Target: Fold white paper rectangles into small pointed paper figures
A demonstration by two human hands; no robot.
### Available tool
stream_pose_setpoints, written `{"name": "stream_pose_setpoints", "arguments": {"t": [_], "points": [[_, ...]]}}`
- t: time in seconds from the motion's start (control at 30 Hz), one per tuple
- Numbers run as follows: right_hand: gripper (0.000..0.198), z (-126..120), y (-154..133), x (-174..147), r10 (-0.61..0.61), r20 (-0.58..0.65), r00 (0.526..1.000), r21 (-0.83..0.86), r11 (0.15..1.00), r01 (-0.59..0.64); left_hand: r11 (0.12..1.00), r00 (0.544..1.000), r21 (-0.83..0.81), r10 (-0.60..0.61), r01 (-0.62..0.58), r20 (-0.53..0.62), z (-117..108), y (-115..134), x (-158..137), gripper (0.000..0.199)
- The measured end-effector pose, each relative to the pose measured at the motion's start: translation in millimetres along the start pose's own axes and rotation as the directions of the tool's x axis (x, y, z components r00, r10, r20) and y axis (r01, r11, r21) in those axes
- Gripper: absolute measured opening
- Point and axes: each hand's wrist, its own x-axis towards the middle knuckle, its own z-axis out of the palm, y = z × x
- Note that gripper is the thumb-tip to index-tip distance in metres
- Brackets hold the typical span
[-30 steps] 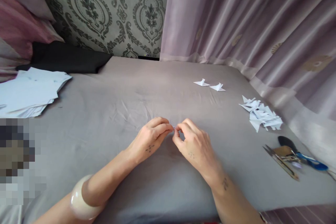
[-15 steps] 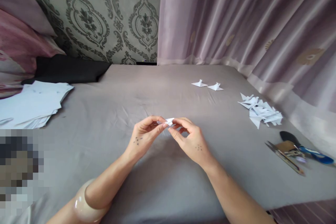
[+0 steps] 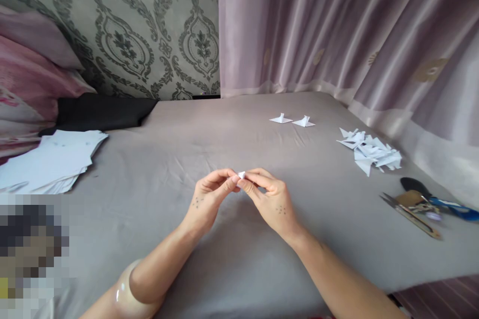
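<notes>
A small folded white paper [image 3: 241,175] is pinched between my two hands, in the middle of the view above the grey sheet. My left hand [image 3: 209,197] grips it from the left with thumb and index finger. From the right, my right hand [image 3: 271,199] holds it the same way, and the fingertips nearly meet. Most of the paper is hidden behind the fingers. Farther back on the sheet stand two folded paper figures [image 3: 281,118], each with flat points and a raised middle.
A heap of folded white paper pieces [image 3: 370,149] lies at right. Nearer are scissors or tweezers-like metal blades [image 3: 411,217] and a blue-handled tool [image 3: 454,208]. A stack of white sheets [image 3: 56,157] and a black cloth [image 3: 105,112] lie at left. A curtain [image 3: 292,30] hangs behind.
My fingers have closed in around the folded paper, so less of it shows. The whole view has shifted slightly.
</notes>
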Motion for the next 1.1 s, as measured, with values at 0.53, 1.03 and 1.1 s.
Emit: {"name": "stream_pose_setpoints", "arguments": {"t": [0.53, 1.03, 1.1], "points": [[0.028, 1, 18, 3, 0.042, -0.057, 0.998, -0.034, 0.998, -0.044, 0.993, 0.994, 0.028, -0.112, 0.112, -0.012, 7, -6, -3, 0.029], [0.024, -3, 10, 18, 0.313, 0.096, 0.945, 0.190, 0.926, -0.326, 0.970, 0.971, -0.059, -0.231, 0.235, 0.060, -2, -10, 5, 0.026], [0.024, -5, 10, 24, 0.345, 0.099, 0.933, 0.203, 0.911, -0.359, 0.966, 0.965, -0.078, -0.236, 0.245, 0.112, -4, -10, 10, 0.025]]}}
